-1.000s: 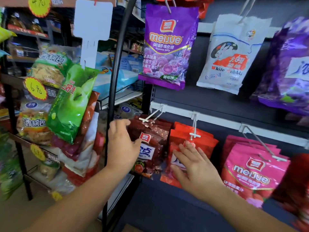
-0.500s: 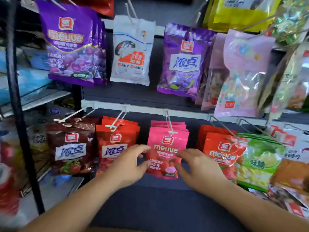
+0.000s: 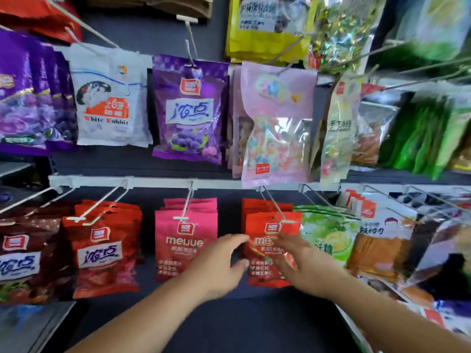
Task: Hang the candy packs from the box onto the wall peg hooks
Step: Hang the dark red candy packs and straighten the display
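**Red pack, lower row: both hands at it**

Background: dark wall panel (image 3: pixel 229 324) with a white rail (image 3: pixel 153 181) across mid-height. Wire hooks stick out from the rail toward the camera. Packs hang in two rows, above and below the rail.

Task item: red pack (image 3: pixel 265 275) hangs front-most on its hook (image 3: pixel 274 206) in the lower row, with more red packs behind it. It sits between pink pack (image 3: pixel 178 250) on its left and green pack (image 3: pixel 328 238) on its right.

Edges and room:
- A narrow strip of bare panel separates pink pack from red pack.
- The right edge of red pack meets green pack with no gap visible. Which one overlaps cannot be told, as a hand is in front.
- Pale pack (image 3: pixel 275 118) in the upper row hangs down over the rail, its bottom edge just above the root of the hook.
- Below the lower row the panel is open down to the frame edge, and both forearms come up through that room.

Left hand (image 3: pixel 216 270): fingers straight and spread, thumb apart from index. The fingertips are at the left edge of red pack, in the strip beside pink pack. Nothing is pinched.

Right hand (image 3: pixel 305 267): blurred. The fingers are straight and laid flat on the front of red pack toward its right edge, not curled round anything. The palm is in front of the lower corner of green pack.
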